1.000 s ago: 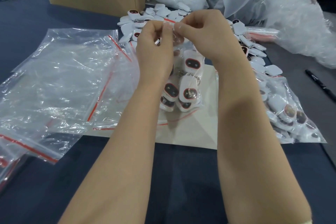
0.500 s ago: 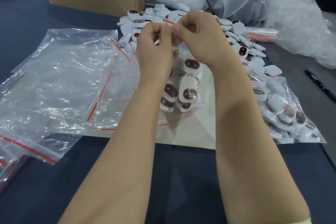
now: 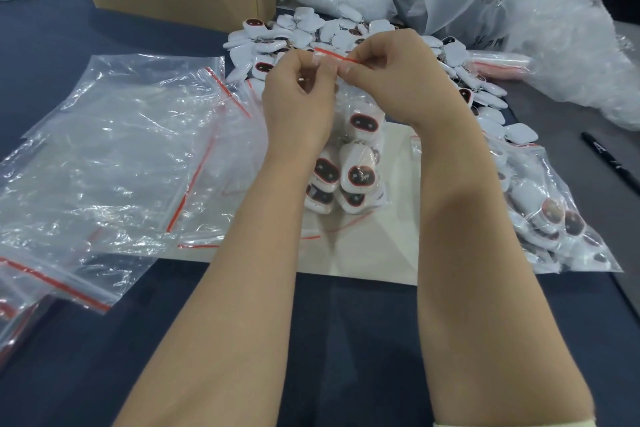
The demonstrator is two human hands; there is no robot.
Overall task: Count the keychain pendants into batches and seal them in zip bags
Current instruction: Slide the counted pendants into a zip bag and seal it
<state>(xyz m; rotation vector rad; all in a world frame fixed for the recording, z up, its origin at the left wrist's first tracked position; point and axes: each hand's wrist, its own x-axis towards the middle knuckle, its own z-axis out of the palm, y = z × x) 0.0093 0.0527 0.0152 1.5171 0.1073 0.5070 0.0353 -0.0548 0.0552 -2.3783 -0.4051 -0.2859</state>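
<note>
left hand [image 3: 299, 97] and right hand [image 3: 391, 80] each grip pinched on the zip bag [image 3: 349, 163] mouth, lifted so pendants [image 3: 360, 177] settle clear of the seal.

The single view sits on the person's head (a wide-angle lens), facing forward and steeply down onto the bench [image 3: 346, 340] at close range. It reaches as far as the cardboard box [image 3: 166, 0] at the top left.

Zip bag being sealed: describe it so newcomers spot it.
Find the white sheet mid-table. Above it, the left hand and right hand pinch the red strip of one zip bag. Unlike empty bags left and the filled bag lying right, it's held upright.
</note>
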